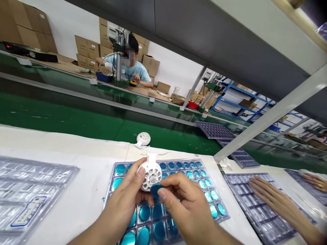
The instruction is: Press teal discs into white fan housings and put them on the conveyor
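My left hand (130, 190) is closed around a round white plastic housing (146, 180), which has a vented face and a short square stem at its top. Between the thumb and fingers of my right hand (187, 200) is a shiny blue disc (155, 191), held against or just in front of the housing's lower edge; whether they touch I cannot tell. Beneath both hands lies a clear plastic tray (227, 221) with rows of blue discs in its pockets. Another white vented housing (143, 139) sits beyond the tray, at the edge of the green belt.
An empty-looking clear tray (58, 170) with a label lies at left. At right, a co-worker's hand (268, 192) rests on a tray (245, 180). A slanted metal post (255, 132) rises beside my tray. Behind the green conveyor (76, 115), a person (136, 69) sits at a press.
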Demonstrator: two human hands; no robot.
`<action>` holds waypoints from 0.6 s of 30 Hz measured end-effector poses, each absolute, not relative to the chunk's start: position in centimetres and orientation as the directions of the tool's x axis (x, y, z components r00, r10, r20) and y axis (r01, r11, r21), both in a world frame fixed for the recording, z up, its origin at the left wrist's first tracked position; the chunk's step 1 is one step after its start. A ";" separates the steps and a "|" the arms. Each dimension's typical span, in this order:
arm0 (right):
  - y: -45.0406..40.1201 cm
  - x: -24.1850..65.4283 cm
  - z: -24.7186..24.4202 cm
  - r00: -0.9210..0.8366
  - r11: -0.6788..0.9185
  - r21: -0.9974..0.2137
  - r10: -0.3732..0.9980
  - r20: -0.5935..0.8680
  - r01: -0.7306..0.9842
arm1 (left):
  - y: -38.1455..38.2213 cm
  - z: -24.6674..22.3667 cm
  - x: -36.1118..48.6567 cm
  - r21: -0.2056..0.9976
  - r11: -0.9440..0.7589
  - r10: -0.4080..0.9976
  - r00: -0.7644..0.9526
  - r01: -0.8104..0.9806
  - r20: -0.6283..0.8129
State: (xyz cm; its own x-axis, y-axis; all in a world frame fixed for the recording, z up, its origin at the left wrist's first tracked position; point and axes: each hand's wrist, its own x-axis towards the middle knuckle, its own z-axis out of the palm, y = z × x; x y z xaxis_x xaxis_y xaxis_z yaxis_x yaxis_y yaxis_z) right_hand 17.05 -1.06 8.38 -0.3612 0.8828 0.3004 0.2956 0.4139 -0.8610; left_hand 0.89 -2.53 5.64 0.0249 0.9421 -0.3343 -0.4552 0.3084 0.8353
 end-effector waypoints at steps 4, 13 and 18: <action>-0.8 16.2 7.1 -0.312 0.545 -0.767 0.834 0.455 0.338 | -3.0 6.2 1.1 0.859 0.317 0.940 0.017 -0.402 -0.340; -0.8 16.3 6.7 -0.259 0.496 -0.778 0.867 0.425 0.384 | -3.4 6.3 1.4 0.891 0.287 0.953 0.012 -0.353 -0.302; -0.6 16.5 6.5 -0.157 0.208 -0.946 0.972 0.173 0.247 | -3.4 5.6 0.9 0.894 0.287 0.957 0.143 -0.345 -0.252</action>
State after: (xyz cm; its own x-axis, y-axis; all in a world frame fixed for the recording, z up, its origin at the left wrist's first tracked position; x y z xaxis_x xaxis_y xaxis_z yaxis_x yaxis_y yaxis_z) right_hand 16.50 -0.60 6.53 -0.1574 0.9723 0.1728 0.2467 0.2082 -0.9465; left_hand 0.94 -3.39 5.55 0.1432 0.9571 -0.2521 -0.3452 0.2870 0.8936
